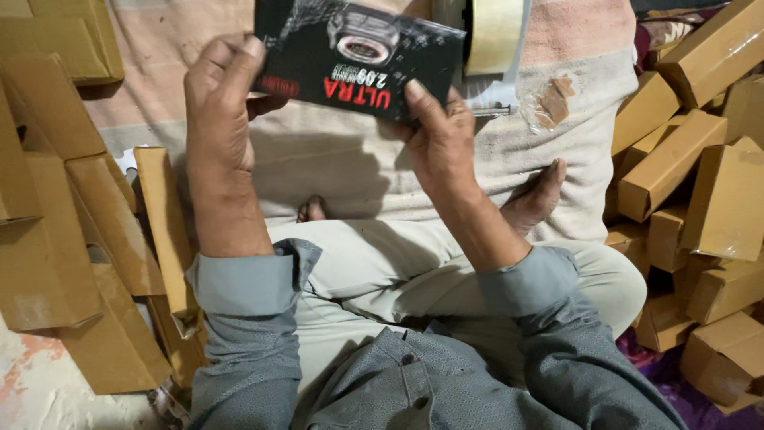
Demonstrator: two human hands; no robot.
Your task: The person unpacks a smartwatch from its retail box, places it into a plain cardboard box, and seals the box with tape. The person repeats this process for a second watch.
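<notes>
Gripping the black product box (358, 56) at upper centre, the left hand (219, 111) and right hand (434, 131) each closed on one end; even pressure would have kept it level.

What my head view hides or cuts off

I see the black box (358, 60) lose its top edge to the frame, with its left end under the left hand (223, 103) fingers and its lower edge behind the right hand (438, 135) thumb. The tape roll (493, 32) is cropped above and partly behind the box. Stacked brown cartons (692, 183) run off the right edge, flattened cartons (56, 223) off the left. One bare foot (537, 195) shows, while I make out only toes (312, 209) of the other. A small torn scrap (553, 99) is too blurred to identify.
</notes>
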